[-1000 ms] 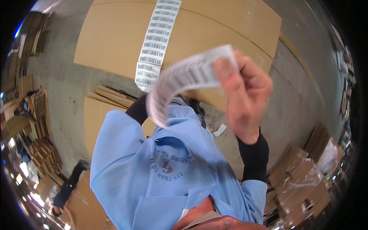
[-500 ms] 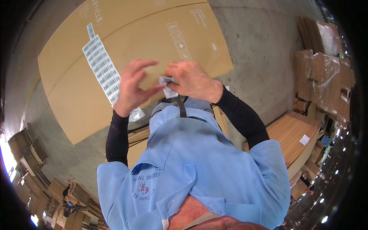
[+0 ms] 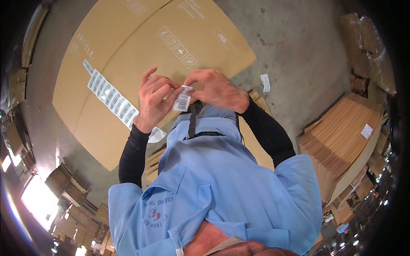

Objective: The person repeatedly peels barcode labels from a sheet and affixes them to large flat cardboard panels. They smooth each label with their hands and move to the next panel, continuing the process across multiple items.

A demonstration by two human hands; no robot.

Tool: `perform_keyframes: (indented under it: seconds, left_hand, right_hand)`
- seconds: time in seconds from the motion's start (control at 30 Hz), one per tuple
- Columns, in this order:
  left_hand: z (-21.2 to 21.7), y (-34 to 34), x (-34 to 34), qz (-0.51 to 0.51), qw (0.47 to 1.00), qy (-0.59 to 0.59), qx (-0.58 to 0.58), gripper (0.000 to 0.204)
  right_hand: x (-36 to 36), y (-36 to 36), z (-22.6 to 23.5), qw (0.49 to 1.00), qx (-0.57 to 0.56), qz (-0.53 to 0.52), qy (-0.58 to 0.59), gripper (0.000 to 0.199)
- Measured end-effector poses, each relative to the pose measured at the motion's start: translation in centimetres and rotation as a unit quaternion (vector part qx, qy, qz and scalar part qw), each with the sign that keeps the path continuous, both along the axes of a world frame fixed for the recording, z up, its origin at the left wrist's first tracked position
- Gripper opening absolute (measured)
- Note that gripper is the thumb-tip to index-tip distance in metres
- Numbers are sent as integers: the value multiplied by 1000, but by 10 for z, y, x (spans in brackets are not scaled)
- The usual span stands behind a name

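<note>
A small white barcode label [image 3: 181, 102] hangs between my hands, in front of my waist. My left hand [image 3: 154, 101] pinches its upper edge between thumb and fingertips. From the other side, my right hand [image 3: 218, 90] is closed on the label's upper right corner, its fingertips close to the left ones. Beyond both hands lies a large flat brown cardboard carton [image 3: 128, 64] with printed handling symbols. A long strip of barcode labels [image 3: 112, 99] rests across it, its near end curling up beside my left wrist.
At the right stands a stack of flat cardboard sheets [image 3: 341, 136] bearing a white tag. A loose white label [image 3: 265, 82] lies on the concrete floor [image 3: 294, 51]. Wrapped cardboard bundles [image 3: 369, 47] are at the far right, and more stacked boxes at the lower left.
My left hand has come in from apart and now pinches the label that my right hand held. The label's barcode face has turned into view. The whole view has shifted.
</note>
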State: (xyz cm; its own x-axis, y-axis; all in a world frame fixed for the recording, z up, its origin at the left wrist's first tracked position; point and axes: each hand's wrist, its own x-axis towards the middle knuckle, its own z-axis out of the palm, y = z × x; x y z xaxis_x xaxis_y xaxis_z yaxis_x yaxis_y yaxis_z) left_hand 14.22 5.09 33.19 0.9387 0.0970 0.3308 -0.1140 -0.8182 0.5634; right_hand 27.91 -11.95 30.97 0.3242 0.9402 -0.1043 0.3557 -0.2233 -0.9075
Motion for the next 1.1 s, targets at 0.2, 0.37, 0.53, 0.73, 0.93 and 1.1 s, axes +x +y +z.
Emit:
perform_keyframes:
  seconds: [0.2, 0.37, 0.53, 0.73, 0.93, 1.1]
  left_hand:
    - [-7, -12, 62, 100, 993, 21, -57, 14]
    - [-41, -12, 116, 147, 963, 54, -221, 11]
    - [-70, -15, 149, 164, 930, 74, -321, 12]
    - [-101, -18, 169, 170, 900, 101, -389, 15]
    - [-130, -21, 176, 189, 889, 133, -395, 18]
    - [-164, -16, 190, 239, 890, 159, -353, 22]
  right_hand:
    - [57, -48, -55, 984, -7, -170, 50, 69]
    - [84, -82, -111, 919, -7, -218, 327, 101]
    - [91, -96, -141, 870, -10, -211, 446, 84]
    - [95, -91, -171, 832, 11, -281, 479, 31]
    - [94, -94, -199, 808, 12, -325, 492, 26]
    - [89, -93, -216, 784, 21, -390, 483, 22]
